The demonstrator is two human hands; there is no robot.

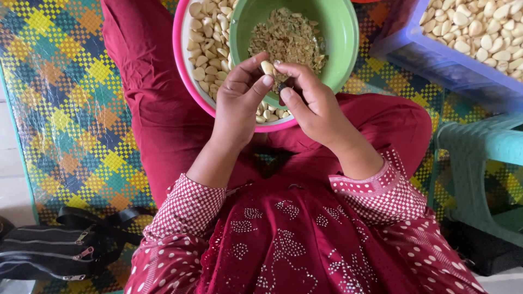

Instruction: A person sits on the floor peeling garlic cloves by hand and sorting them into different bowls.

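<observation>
1. A garlic clove (267,67) is pinched in the closed fingertips of the left hand (239,103), over the green bowl (343,32) of skins.
2. A small dark blade seems gripped by the curled right hand (313,103); peeling appears underway, and a careful cut at the skin is called for.

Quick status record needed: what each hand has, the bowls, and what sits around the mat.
left hand: pinches a garlic clove over the bowls
right hand: holds a small dark tool, partly hidden, at the clove
green bowl: garlic skins inside
pink bowl: peeled cloves, under the green bowl
blue crate: cloves, upper right
black bag: lower left on woven mat
</observation>
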